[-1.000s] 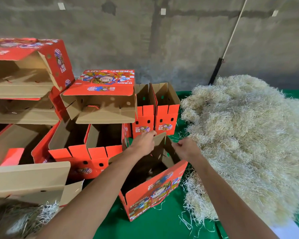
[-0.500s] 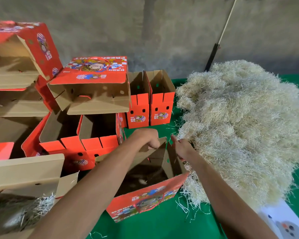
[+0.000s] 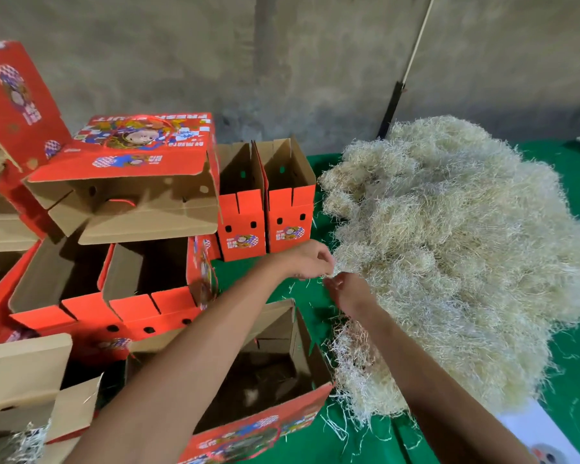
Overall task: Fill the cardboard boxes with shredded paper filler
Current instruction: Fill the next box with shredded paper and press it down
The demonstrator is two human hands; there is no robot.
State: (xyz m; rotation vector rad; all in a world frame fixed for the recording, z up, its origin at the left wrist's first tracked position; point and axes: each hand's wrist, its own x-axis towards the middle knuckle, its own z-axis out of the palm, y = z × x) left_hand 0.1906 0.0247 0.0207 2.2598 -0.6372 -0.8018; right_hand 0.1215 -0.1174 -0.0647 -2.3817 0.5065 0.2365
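An open red cardboard box (image 3: 312,411) stands on the green table in front of me, its brown inside in shadow. A big pile of pale shredded paper filler (image 3: 456,249) lies to its right. My left hand (image 3: 310,261) and my right hand (image 3: 344,289) meet at the pile's left edge, beyond the box. Both have curled fingers among strands of the filler. At the bottom left another box (image 3: 21,373) shows some filler (image 3: 24,443) inside.
Several open and stacked red boxes (image 3: 124,182) fill the left side. Two narrow red boxes (image 3: 265,209) stand upright at the back. A concrete wall runs behind, with a pole (image 3: 402,82) leaning on it. A white sheet (image 3: 546,437) lies at the bottom right.
Both hands have left the near box's flaps and moved forward and right to the filler pile's edge. The view has tilted downward.
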